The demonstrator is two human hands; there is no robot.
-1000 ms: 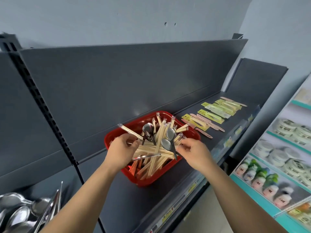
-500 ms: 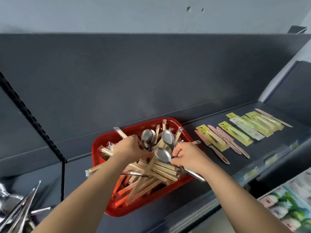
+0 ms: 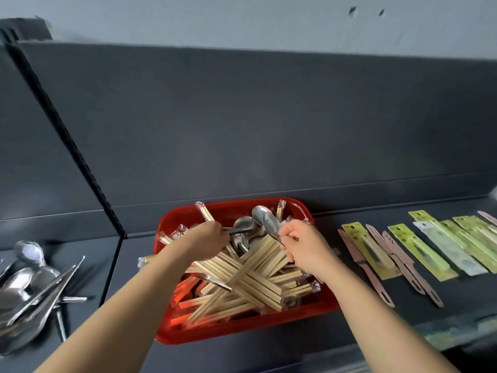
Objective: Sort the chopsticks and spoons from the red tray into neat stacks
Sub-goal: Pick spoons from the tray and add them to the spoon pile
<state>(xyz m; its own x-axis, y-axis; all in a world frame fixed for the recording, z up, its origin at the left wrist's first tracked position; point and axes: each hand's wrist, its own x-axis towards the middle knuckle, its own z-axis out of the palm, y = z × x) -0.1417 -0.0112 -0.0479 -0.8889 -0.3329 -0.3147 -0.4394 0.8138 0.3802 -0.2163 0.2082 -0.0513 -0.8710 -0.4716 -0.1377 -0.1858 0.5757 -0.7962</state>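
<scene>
A red tray [image 3: 188,337] sits on the dark shelf, filled with a criss-crossed heap of wrapped wooden chopsticks [image 3: 250,275] and several steel spoons. My left hand [image 3: 204,239] reaches into the tray's back left and grips the handle of a spoon [image 3: 243,224]. Over the tray's back right, my right hand [image 3: 306,246] grips the handles of two spoons [image 3: 269,222] whose bowls point up and left. A pile of steel spoons [image 3: 29,286] lies on the neighbouring shelf section at far left.
Packaged utensils in yellow-green cards [image 3: 419,246] and pink flat tools [image 3: 376,262] lie in a row on the shelf to the right of the tray. A black upright divider [image 3: 113,224] separates the tray's section from the spoon pile. The grey back panel rises behind.
The view has swung left and closer. My right hand has lifted its spoons higher at the tray's back. My left hand has closed on a spoon handle.
</scene>
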